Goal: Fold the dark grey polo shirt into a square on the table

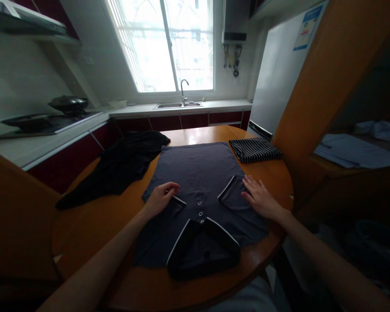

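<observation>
Head camera: a dark grey-blue shirt lies spread out on a round wooden table, its hem toward the window and its black, white-edged collar nearest the person. A short placket with pale buttons runs from the collar opening up the middle of the cloth. Both short sleeves lie turned inward over the body of the shirt, their white-trimmed cuffs facing the centre. At the left sleeve, the left hand is curled over the cuff with thumb and fingers drawn close together (the fingertips are partly hidden, so I cannot tell whether they pinch the fabric or merely rest on it). On the other side, the right hand lies palm down, fingers spread, over the outer edge of the right sleeve, gripping nothing. Beyond the left hand, a crumpled black garment covers the left part of the table, and past the right hand a folded black-and-white striped cloth lies near the far right edge, beside the shirt's hem corner. Farther back are a sink with a curved tap under the window, a stove bearing pans at left, and a pale refrigerator at right.
</observation>
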`<state>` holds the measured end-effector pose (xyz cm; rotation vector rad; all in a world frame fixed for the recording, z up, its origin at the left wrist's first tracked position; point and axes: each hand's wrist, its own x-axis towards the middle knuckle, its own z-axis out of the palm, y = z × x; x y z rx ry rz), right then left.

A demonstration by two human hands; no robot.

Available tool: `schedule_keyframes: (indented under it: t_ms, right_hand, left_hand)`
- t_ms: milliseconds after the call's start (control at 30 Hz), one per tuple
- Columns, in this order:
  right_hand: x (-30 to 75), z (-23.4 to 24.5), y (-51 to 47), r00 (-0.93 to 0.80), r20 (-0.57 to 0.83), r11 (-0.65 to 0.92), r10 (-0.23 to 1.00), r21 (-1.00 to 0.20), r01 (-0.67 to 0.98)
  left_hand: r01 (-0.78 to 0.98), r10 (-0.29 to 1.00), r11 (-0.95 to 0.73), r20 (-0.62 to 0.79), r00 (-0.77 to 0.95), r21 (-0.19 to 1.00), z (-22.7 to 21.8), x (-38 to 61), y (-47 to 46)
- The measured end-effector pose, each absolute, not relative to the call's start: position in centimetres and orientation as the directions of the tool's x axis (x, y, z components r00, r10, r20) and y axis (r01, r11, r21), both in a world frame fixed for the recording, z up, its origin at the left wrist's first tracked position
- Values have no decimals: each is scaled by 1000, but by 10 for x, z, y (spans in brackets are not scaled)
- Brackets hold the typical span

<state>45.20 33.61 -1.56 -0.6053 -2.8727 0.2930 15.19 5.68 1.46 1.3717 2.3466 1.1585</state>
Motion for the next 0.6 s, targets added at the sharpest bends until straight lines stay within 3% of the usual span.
schedule_keyframes:
  t_ms: [133, 233, 600]
  right_hand:
    - [448, -33, 363, -805, 173, 819, 568, -213, 532]
    - [452, -42, 369, -743, 246, 780, 623, -266, 566]
    - [455, -45, 369, -738, 340, 805, 583, -366, 467]
  left_hand:
    - [651, 789, 260, 232, -569, 713, 19, 153, 55]
    - [649, 787, 258, 234, -570, 716, 20, 153, 54]
    - [647, 790, 231, 248, -561, 726, 15, 152, 53]
